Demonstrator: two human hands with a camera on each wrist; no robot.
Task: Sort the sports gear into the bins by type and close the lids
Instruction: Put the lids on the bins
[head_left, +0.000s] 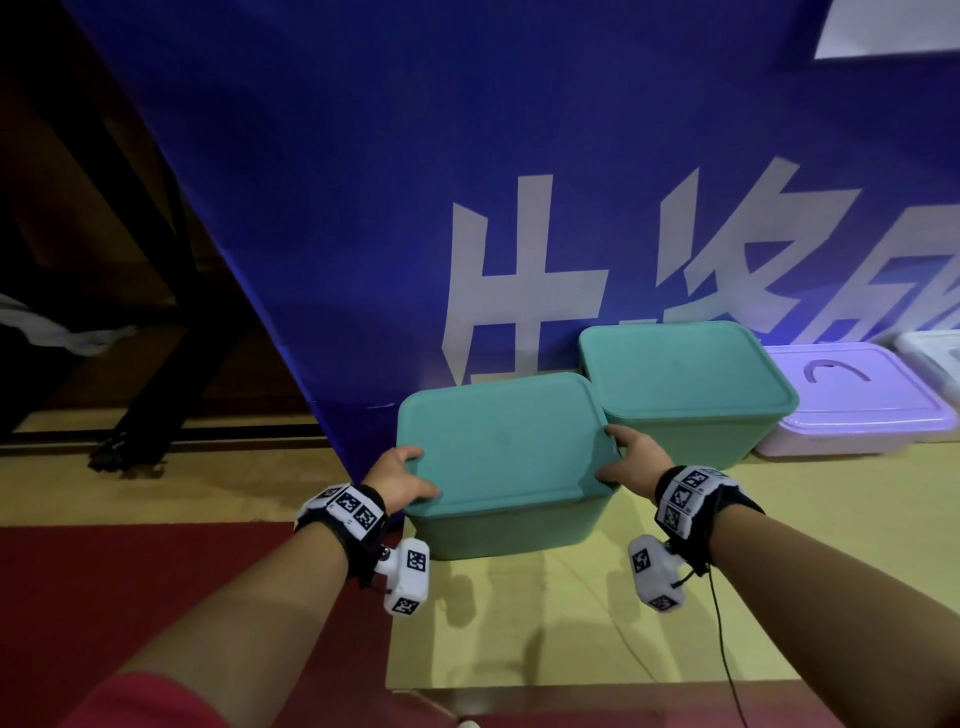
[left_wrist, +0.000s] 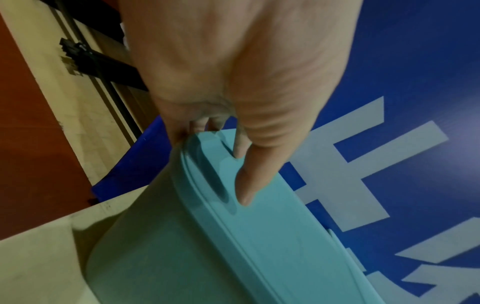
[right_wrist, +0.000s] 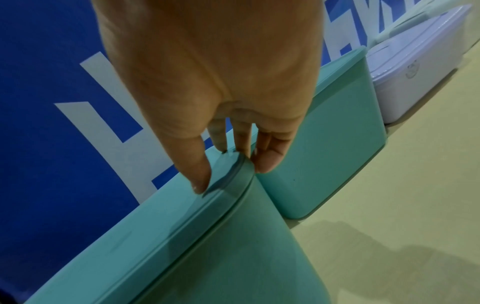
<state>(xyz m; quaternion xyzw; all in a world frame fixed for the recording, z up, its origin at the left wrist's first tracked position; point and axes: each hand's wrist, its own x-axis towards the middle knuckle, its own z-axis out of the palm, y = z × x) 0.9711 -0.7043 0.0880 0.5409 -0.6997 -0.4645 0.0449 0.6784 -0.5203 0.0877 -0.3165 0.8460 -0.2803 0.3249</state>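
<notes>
The near teal bin (head_left: 514, 530) stands on the yellow floor with its teal lid (head_left: 504, 441) on top. My left hand (head_left: 402, 480) grips the lid's left edge, thumb lying on the lid (left_wrist: 272, 236) and fingers curled over the rim. My right hand (head_left: 631, 460) grips the right edge the same way, thumb on the lid (right_wrist: 145, 232) and fingers (right_wrist: 267, 160) down past the rim. A second teal bin (head_left: 685, 384) with its lid on stands just behind and to the right, touching the near one. No sports gear shows.
A lilac lidded box (head_left: 852, 400) with a handle and a white box (head_left: 935, 358) stand further right along the blue banner (head_left: 467, 156). A red mat (head_left: 156, 597) lies at my left. Dark stand legs (head_left: 135, 441) are at far left.
</notes>
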